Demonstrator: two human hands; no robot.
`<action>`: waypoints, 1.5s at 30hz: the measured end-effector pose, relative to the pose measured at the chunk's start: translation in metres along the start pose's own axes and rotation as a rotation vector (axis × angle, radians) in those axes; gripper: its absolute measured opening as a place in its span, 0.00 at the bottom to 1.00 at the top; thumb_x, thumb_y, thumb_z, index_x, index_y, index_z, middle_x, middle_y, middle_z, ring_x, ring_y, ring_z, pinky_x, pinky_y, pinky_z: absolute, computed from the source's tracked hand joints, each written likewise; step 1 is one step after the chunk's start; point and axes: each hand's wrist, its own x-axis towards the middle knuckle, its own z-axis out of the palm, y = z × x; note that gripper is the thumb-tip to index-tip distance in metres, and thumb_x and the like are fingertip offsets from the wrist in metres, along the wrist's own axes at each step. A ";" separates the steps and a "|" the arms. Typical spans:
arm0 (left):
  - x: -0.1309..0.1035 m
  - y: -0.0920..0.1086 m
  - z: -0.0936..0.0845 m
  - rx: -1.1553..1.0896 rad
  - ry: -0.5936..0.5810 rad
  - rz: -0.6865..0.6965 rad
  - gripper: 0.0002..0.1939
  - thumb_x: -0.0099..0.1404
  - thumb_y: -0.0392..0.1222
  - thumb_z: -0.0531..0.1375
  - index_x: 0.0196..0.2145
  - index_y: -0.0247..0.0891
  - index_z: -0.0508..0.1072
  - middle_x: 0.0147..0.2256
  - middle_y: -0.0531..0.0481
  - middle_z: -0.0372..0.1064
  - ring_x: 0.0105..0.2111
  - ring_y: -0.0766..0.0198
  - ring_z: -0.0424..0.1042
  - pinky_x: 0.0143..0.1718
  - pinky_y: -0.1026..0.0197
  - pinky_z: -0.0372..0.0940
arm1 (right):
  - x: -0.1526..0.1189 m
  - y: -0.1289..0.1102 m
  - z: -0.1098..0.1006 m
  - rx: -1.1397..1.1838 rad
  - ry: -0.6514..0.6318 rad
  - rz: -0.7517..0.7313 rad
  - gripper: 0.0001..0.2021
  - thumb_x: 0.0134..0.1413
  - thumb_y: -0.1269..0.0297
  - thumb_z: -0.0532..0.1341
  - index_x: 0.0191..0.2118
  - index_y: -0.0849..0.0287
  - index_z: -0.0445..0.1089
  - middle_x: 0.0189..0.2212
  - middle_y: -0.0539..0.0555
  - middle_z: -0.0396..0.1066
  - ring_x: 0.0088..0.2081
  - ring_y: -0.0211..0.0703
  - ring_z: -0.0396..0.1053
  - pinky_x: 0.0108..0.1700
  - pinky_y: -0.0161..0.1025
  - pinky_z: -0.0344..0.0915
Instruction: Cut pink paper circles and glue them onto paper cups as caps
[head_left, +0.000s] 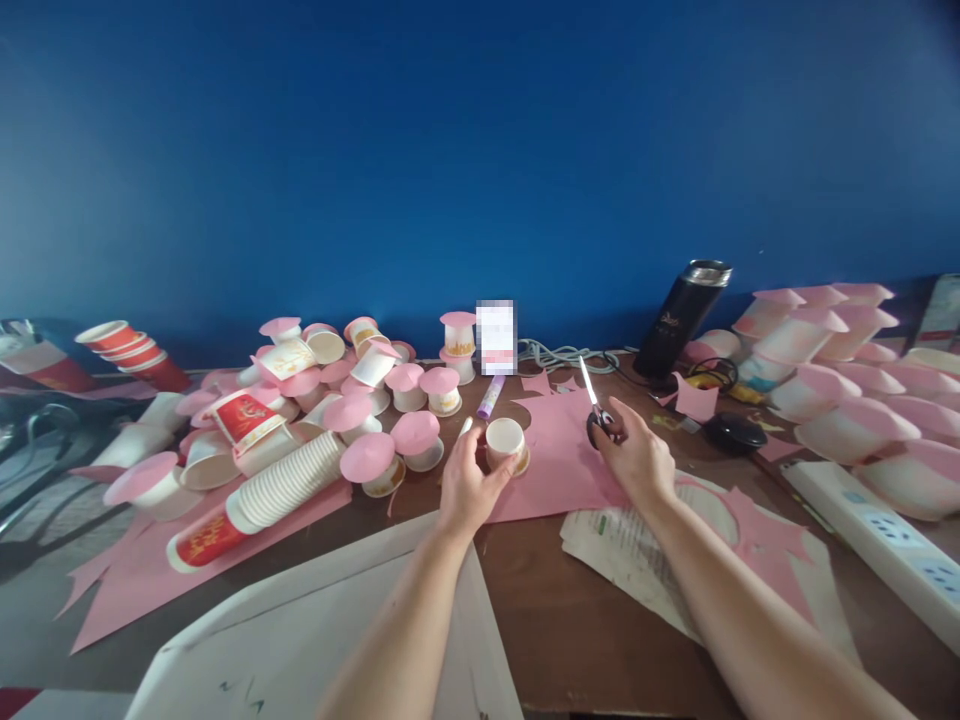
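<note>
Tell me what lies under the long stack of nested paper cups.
Pink paper shows beyond the edges of the nested paper cups. Whatever is directly beneath the stack is covered, so I can't tell.

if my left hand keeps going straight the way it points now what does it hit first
Beyond the paper cup it holds, your left hand would probably meet the purple tube first, though depth is hard to judge from this one view.

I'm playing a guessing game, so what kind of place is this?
Probably a craft table: there are scissors, a long stack of paper cups, and a big pink paper sheet under the cup.
</note>
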 end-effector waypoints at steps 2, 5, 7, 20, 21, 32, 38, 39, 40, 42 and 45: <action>0.000 0.000 0.000 0.020 0.005 0.026 0.28 0.58 0.54 0.62 0.50 0.36 0.64 0.44 0.40 0.71 0.45 0.53 0.72 0.46 0.52 0.68 | 0.002 0.001 0.000 -0.008 -0.015 0.030 0.28 0.51 0.48 0.58 0.58 0.50 0.65 0.41 0.53 0.78 0.40 0.55 0.74 0.36 0.44 0.64; -0.001 0.000 0.002 0.041 -0.005 0.068 0.27 0.58 0.54 0.62 0.50 0.36 0.64 0.44 0.40 0.71 0.45 0.53 0.72 0.45 0.52 0.68 | 0.005 0.005 0.001 0.013 -0.043 0.045 0.27 0.50 0.49 0.59 0.56 0.50 0.66 0.42 0.53 0.77 0.43 0.55 0.73 0.38 0.44 0.64; -0.002 0.001 0.003 0.050 -0.028 0.079 0.26 0.58 0.53 0.63 0.49 0.37 0.64 0.45 0.41 0.71 0.46 0.53 0.72 0.46 0.53 0.68 | 0.006 0.007 0.004 0.060 -0.046 0.027 0.25 0.50 0.50 0.60 0.54 0.51 0.68 0.41 0.53 0.77 0.43 0.52 0.73 0.40 0.42 0.64; 0.002 0.011 -0.021 0.274 0.157 0.127 0.12 0.67 0.38 0.53 0.48 0.38 0.69 0.41 0.43 0.70 0.42 0.58 0.69 0.43 0.57 0.66 | 0.007 0.015 0.010 0.009 -0.001 -0.138 0.15 0.53 0.56 0.58 0.41 0.57 0.74 0.40 0.56 0.75 0.42 0.49 0.70 0.42 0.40 0.62; 0.002 0.010 -0.021 0.373 0.134 0.116 0.12 0.67 0.36 0.53 0.47 0.37 0.70 0.41 0.43 0.70 0.42 0.57 0.69 0.43 0.55 0.66 | 0.006 0.015 0.009 -0.010 0.002 -0.134 0.15 0.54 0.57 0.57 0.42 0.57 0.74 0.42 0.56 0.74 0.43 0.49 0.70 0.42 0.40 0.63; 0.000 0.007 -0.009 0.830 -0.151 -0.149 0.18 0.62 0.26 0.47 0.43 0.28 0.72 0.37 0.33 0.70 0.38 0.49 0.71 0.33 0.53 0.66 | -0.005 0.001 0.006 0.021 -0.007 -0.173 0.12 0.55 0.59 0.55 0.39 0.51 0.76 0.40 0.51 0.75 0.37 0.46 0.72 0.36 0.39 0.64; 0.002 0.004 -0.009 0.809 -0.208 -0.243 0.12 0.63 0.29 0.49 0.38 0.30 0.72 0.37 0.37 0.69 0.33 0.54 0.73 0.29 0.59 0.65 | -0.010 0.001 0.010 0.146 0.021 -0.328 0.11 0.56 0.60 0.56 0.40 0.53 0.75 0.38 0.52 0.74 0.31 0.41 0.71 0.37 0.38 0.66; 0.003 0.004 -0.010 0.792 -0.206 -0.247 0.10 0.63 0.31 0.51 0.36 0.31 0.71 0.36 0.38 0.69 0.33 0.54 0.73 0.29 0.59 0.65 | -0.011 0.000 0.010 0.172 0.031 -0.352 0.11 0.57 0.60 0.56 0.40 0.54 0.75 0.37 0.52 0.74 0.31 0.41 0.71 0.37 0.37 0.66; 0.004 0.004 -0.011 0.763 -0.189 -0.235 0.09 0.64 0.33 0.52 0.35 0.32 0.71 0.36 0.39 0.69 0.33 0.54 0.73 0.29 0.59 0.65 | -0.012 -0.001 0.009 0.200 0.047 -0.381 0.11 0.57 0.60 0.56 0.40 0.54 0.74 0.37 0.53 0.74 0.30 0.41 0.71 0.37 0.37 0.66; 0.005 0.006 -0.015 0.667 -0.086 -0.139 0.07 0.65 0.36 0.53 0.36 0.35 0.71 0.36 0.41 0.70 0.35 0.54 0.72 0.31 0.58 0.66 | -0.016 -0.005 0.006 0.270 0.092 -0.448 0.11 0.58 0.60 0.56 0.39 0.56 0.74 0.34 0.53 0.74 0.31 0.42 0.70 0.37 0.38 0.66; 0.004 0.015 -0.023 0.464 0.186 0.143 0.10 0.67 0.37 0.54 0.45 0.38 0.69 0.41 0.43 0.70 0.43 0.56 0.70 0.41 0.57 0.65 | -0.026 -0.010 -0.003 0.390 0.114 -0.515 0.11 0.59 0.60 0.56 0.43 0.56 0.73 0.31 0.54 0.73 0.30 0.42 0.70 0.37 0.39 0.67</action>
